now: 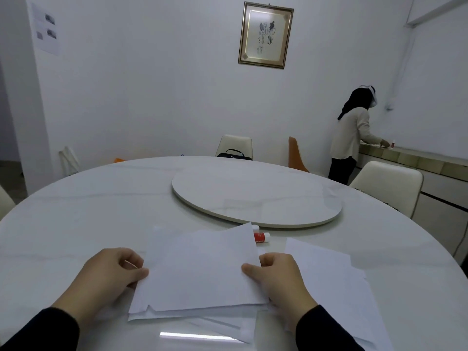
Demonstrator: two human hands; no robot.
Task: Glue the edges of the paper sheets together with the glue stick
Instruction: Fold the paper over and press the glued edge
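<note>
A loose stack of white paper sheets (pixel 200 269) lies on the white table in front of me, its edges uneven. My left hand (pixel 109 277) pinches the stack's left edge, thumb on top. My right hand (pixel 276 277) grips the right edge the same way. Just beyond the stack's far right corner lies a glue stick (pixel 262 237) on its side, red and white, partly hidden by the paper. A small white cap (pixel 255 227) sits beside it. More white sheets (pixel 334 282) lie spread to the right of my right hand.
A round white turntable (pixel 255 196) takes up the middle of the round marble table (pixel 76 211). Chairs stand around the far side, one with a black bag (pixel 234 155). A person (pixel 354 138) stands at a counter at the far right.
</note>
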